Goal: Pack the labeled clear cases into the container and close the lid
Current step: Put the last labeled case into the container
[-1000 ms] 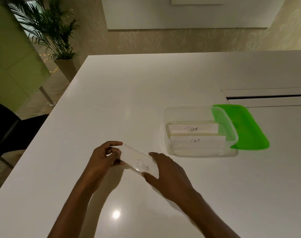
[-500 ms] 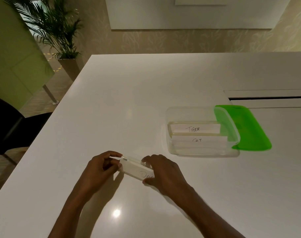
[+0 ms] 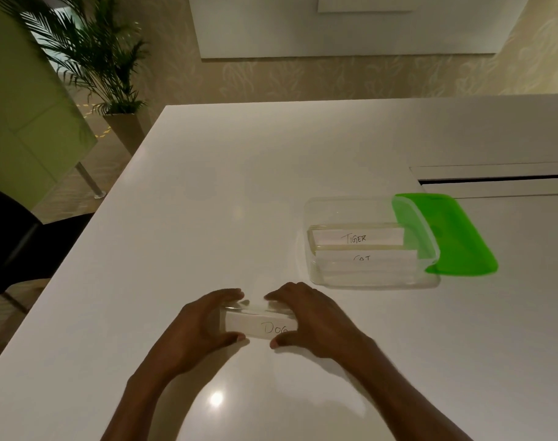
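DOG case [image 3: 258, 326] is in the lower centre of the frame, low on the white table [image 3: 239, 186], its handwritten label facing me. It looks to be up on its long edge. My left hand [image 3: 198, 329] grips its left end and my right hand [image 3: 312, 316] grips its right end. On both hands the fingers curl over the far side and the thumbs press the near face. I judge that this two-ended hold keeps the slim case square, so it can go in the same way up as the others.

Up and to the right, near my right hand, the clear container [image 3: 376, 281] is open. The TIGER case [image 3: 357, 238] and the CAT case [image 3: 363, 261] stand in it one behind the other, labels toward me, with room left at the far side. The green lid [image 3: 462, 237] lies flat at the container's right end, which overlaps it. I cannot tell if it is tucked underneath.

Further out, a dark slot [image 3: 493, 179] cuts the tabletop at the right edge. A potted palm [image 3: 90, 58] fills the upper left, and a black chair [image 3: 16, 246] is at the left edge.
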Available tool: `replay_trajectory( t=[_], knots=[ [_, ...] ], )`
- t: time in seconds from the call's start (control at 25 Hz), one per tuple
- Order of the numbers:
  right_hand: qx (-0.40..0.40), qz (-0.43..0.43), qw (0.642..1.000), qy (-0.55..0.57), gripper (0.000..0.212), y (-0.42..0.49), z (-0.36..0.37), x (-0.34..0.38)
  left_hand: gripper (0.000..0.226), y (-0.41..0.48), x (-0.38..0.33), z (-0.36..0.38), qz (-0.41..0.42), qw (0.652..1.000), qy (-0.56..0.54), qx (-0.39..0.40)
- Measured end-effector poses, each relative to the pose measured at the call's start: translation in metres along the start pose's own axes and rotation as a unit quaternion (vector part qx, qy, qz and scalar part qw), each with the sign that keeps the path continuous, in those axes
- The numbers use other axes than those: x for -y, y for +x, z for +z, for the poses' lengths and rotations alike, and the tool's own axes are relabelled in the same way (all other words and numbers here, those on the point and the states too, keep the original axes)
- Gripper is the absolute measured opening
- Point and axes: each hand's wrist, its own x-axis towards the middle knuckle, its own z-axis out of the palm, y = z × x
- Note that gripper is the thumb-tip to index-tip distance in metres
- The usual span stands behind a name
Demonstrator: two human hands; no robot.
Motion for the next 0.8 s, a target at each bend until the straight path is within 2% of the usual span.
replay_trajectory(
  t=[0.08, 0.16, 0.28, 0.36, 0.48, 0.64, 0.8],
  knots=[
    [-0.002, 0.001, 1.0, 0.013, 0.095, -0.015, -0.009, -0.022, 0.076, -0.001, 0.001, 0.003, 0.007, 1.0, 0.008, 0.004],
    [0.01, 0.01, 1.0, 0.009, 0.097, -0.033, -0.014, -0.041, 0.073, -0.002, 0.005, 0.004, 0.011, 1.0, 0.016, -0.001],
    [0.0, 0.014, 1.0, 0.023, 0.079, -0.052, -0.004, -0.054, 0.062, -0.003, 0.01, 0.005, -0.004, 1.0, -0.019, -0.008],
    [-0.025, 0.03, 0.996, 0.085, 0.065, -0.056, 0.0, -0.056, 0.055, -0.003, 0.007, 0.004, -0.007, 0.999, -0.034, -0.007],
    [-0.064, 0.066, 0.983, 0.159, 0.056, -0.062, -0.013, -0.058, 0.049, -0.002, -0.003, -0.002, -0.006, 0.999, -0.052, 0.0],
    [-0.119, 0.072, 0.955, 0.26, 0.044, -0.075, -0.041, -0.052, 0.045, -0.001, -0.025, -0.01, 0.004, 0.988, -0.151, -0.001],
    [-0.197, 0.075, 0.904, 0.372, 0.043, -0.086, -0.056, -0.049, 0.055, -0.002, -0.049, -0.01, 0.032, 0.973, -0.224, -0.035]
  ],
)
